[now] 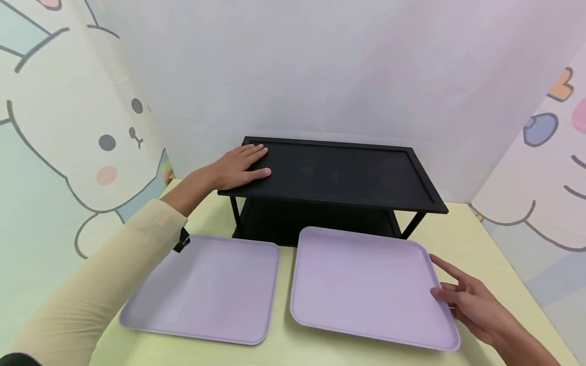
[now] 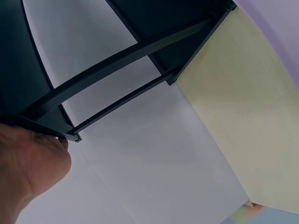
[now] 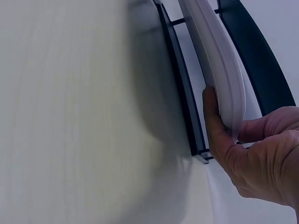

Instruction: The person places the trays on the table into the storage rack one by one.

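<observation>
Looking down from the head view, a matte black 2-tier rack (image 1: 339, 175) with a flat, raised-rim top stands at the back of a pale yellow-green table (image 1: 462, 234), and 2 smooth lilac square trays with rounded corners lie side by side in front of it. The left hand (image 1: 240, 165) rests flat on the rack's top left corner, fingers straight and holding nothing. The right hand (image 1: 467, 300) touches the right edge of the right tray (image 1: 366, 284), fingers loosely spread; the left tray (image 1: 206, 290) lies untouched beside the beige sleeve (image 1: 114, 284). From the left wrist view, the heel of the left hand (image 2: 28, 168) presses on the rack's corner (image 2: 70, 135), thin black bars crossing a white wall. From the right wrist view, the right hand's thumb (image 3: 217, 126) and curled fingers pinch the tray's thick rounded rim (image 3: 219, 70), with the rack's dark frame (image 3: 182, 107) just behind.
</observation>
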